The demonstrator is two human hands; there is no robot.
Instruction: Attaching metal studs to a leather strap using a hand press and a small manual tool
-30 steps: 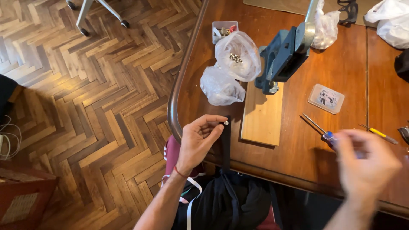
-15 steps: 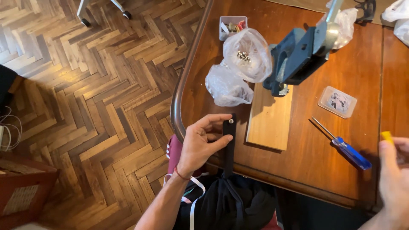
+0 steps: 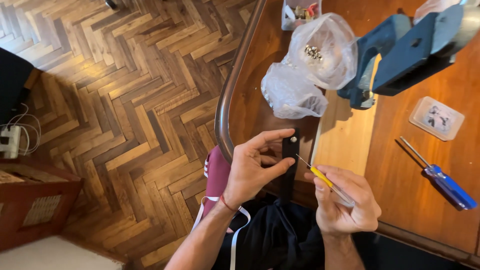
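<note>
The left hand (image 3: pixel 255 167) pinches a black strap (image 3: pixel 289 165) at the table (image 3: pixel 400 200) edge, thumb and forefinger closed on it just below the small metal rivet (image 3: pixel 293 139) near its top, while the right hand (image 3: pixel 345 202) is closed around a thin yellow-handled tool (image 3: pixel 325 181) whose tip sits at the strap's right edge, just under that rivet. By the look of it the work on the strap is under way and not finished: the tip only touches the edge. Beyond the strap lie a wooden board (image 3: pixel 345 135), two plastic bags (image 3: pixel 310 70) and a blue press (image 3: pixel 405 50); right of it, untouched, a blue screwdriver (image 3: pixel 440 177).
</note>
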